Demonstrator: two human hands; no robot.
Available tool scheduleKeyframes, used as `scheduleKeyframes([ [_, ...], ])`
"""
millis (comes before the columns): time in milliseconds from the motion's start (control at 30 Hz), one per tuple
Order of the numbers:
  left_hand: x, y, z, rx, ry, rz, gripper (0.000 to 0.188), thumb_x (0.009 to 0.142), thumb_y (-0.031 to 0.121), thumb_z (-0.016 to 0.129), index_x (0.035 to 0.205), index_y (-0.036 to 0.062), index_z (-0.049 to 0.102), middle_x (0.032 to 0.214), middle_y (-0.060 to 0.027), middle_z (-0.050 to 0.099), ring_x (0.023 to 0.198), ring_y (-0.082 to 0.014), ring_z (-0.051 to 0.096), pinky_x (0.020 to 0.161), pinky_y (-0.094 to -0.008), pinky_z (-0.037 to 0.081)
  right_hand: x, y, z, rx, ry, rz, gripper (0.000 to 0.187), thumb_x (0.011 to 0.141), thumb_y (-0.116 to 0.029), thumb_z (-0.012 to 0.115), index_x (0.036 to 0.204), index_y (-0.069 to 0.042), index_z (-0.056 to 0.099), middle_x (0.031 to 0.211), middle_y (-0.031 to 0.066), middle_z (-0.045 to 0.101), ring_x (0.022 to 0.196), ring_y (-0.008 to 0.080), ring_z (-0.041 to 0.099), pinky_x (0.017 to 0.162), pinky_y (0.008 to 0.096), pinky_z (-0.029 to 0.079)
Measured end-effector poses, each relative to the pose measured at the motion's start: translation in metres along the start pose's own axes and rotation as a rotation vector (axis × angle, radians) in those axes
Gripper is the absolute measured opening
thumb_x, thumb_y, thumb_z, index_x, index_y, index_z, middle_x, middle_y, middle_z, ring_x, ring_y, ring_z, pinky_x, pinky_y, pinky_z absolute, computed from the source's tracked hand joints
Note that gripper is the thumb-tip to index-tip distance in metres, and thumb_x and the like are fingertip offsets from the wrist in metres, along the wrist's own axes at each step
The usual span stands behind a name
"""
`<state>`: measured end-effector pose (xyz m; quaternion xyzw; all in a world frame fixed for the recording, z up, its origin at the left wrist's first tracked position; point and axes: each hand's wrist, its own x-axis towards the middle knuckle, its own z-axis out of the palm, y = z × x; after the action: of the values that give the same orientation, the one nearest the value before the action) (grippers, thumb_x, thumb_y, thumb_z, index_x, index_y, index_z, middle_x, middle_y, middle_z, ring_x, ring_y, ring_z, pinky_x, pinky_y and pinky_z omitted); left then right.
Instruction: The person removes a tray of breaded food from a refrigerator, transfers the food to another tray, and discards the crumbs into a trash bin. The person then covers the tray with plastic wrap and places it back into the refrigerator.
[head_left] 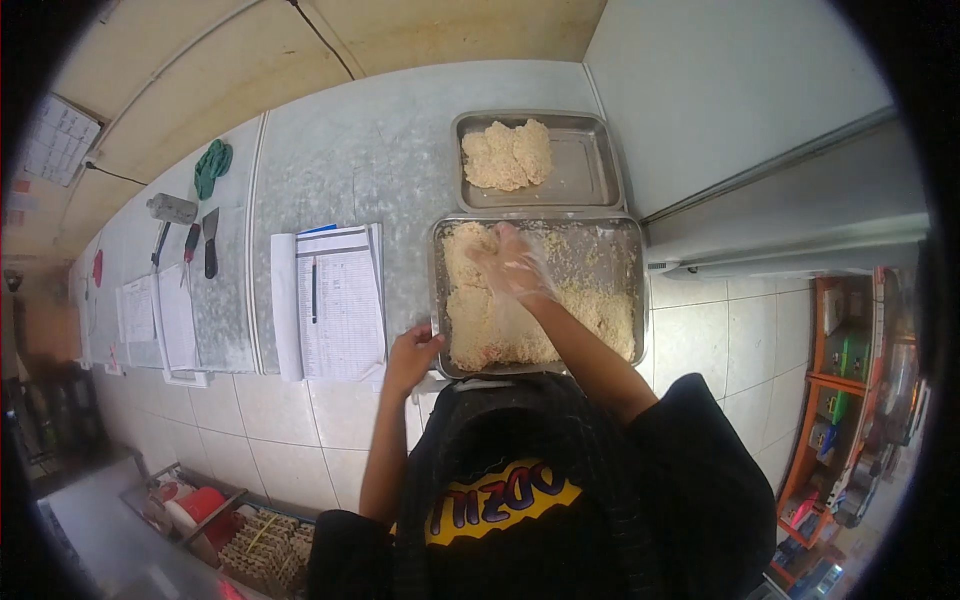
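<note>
The large tray in front of you is metal, with a dull sheen along its rim. Inside it, the breading looks rough, dry and crumbly. Your right hand, over the large tray, wears a thin, see-through plastic glove with a wrinkled, slightly shiny surface. Just beyond the large tray, the smaller tray is smooth metal, and the coated pieces in it are coarse and matt. To your left of the large tray lie matt paper sheets; farther left, a crumpled green cloth. Right of it, pale floor tiles look smooth and faintly glossy.
</note>
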<state>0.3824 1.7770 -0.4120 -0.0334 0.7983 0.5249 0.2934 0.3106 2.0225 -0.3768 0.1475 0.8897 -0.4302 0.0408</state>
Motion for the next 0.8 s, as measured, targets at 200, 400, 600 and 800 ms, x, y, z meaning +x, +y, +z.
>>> scheduleKeyframes([
  [200,-0.001,0.011,0.014,0.072,0.176,0.036,0.028,0.079,0.020,0.068,0.091,-0.0047,0.063,0.077,-0.0066,0.064,0.070,-0.0133,0.057,0.067,-0.0260,0.044,-0.011,-0.020,0.018,-0.224,-0.098,-0.054,0.064,0.071,-0.034,0.067,0.123,-0.001,0.049,0.120,0.0210,0.054,0.110,0.0358,0.053,0.094,0.0402,0.042],
  [400,-0.004,0.009,0.027,0.010,0.331,0.068,0.030,0.077,0.023,0.069,0.089,-0.0035,0.064,0.075,-0.0100,0.065,0.068,-0.0160,0.059,0.065,-0.0285,0.046,-0.036,-0.014,-0.021,-0.050,-0.142,-0.280,0.053,0.071,-0.026,0.067,0.118,-0.004,0.054,0.114,0.0191,0.057,0.107,0.0331,0.055,0.092,0.0395,0.042],
  [600,-0.001,0.016,0.038,0.087,0.544,0.089,0.028,0.075,0.024,0.065,0.084,-0.0019,0.066,0.073,-0.0157,0.066,0.066,-0.0232,0.063,0.065,-0.0331,0.047,-0.064,-0.048,-0.089,0.143,-0.146,-0.171,0.050,0.077,-0.027,0.068,0.119,-0.004,0.053,0.115,0.0159,0.059,0.109,0.0263,0.055,0.092,0.0373,0.043],
  [800,0.002,0.015,0.039,0.065,0.595,0.091,0.028,0.075,0.023,0.065,0.085,-0.0030,0.065,0.073,-0.0159,0.066,0.065,-0.0234,0.063,0.063,-0.0334,0.047,0.005,-0.035,-0.140,-0.042,0.023,-0.067,0.058,0.077,-0.035,0.070,0.121,-0.003,0.051,0.119,0.0163,0.056,0.110,0.0278,0.054,0.094,0.0372,0.042],
])
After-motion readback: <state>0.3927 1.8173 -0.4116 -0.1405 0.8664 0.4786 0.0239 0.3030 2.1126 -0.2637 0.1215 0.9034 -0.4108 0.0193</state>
